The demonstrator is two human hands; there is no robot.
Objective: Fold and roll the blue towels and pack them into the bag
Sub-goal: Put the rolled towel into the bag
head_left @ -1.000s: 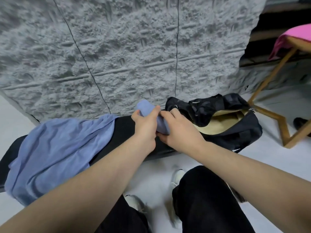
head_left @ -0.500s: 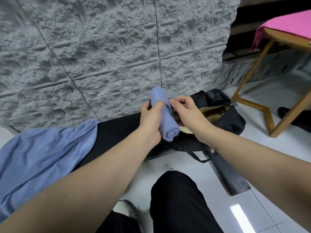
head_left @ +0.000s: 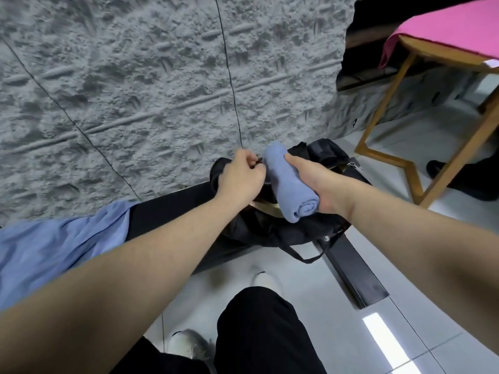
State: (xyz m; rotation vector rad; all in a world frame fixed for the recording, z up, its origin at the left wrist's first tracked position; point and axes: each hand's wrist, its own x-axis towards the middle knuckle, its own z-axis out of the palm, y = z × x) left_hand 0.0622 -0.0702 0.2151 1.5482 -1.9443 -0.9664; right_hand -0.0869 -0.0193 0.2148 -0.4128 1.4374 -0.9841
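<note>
Right grip (head_left: 310,182) wrapped round the roll (head_left: 290,187), held just over the bag (head_left: 332,157) so it stays tight — left grip (head_left: 240,179) pinching the bag's edge, likely pulling it wide for dropping in — more towel (head_left: 54,244) waiting at left.

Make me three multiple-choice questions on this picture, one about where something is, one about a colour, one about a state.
1. Where is the unrolled blue towel?
A. left of the bag
B. inside the bag
C. on the stool

2. What colour is the cloth on the wooden stool?
A. green
B. pink
C. white

3. What is the right hand doing?
A. hanging idle
B. pressing the floor
C. gripping the rolled towel

Answers: 1 A, it lies spread left of the black bag. 2 B, the cloth is bright pink. 3 C, its fingers wrap the roll while the left hand pinches the bag's edge.
</note>
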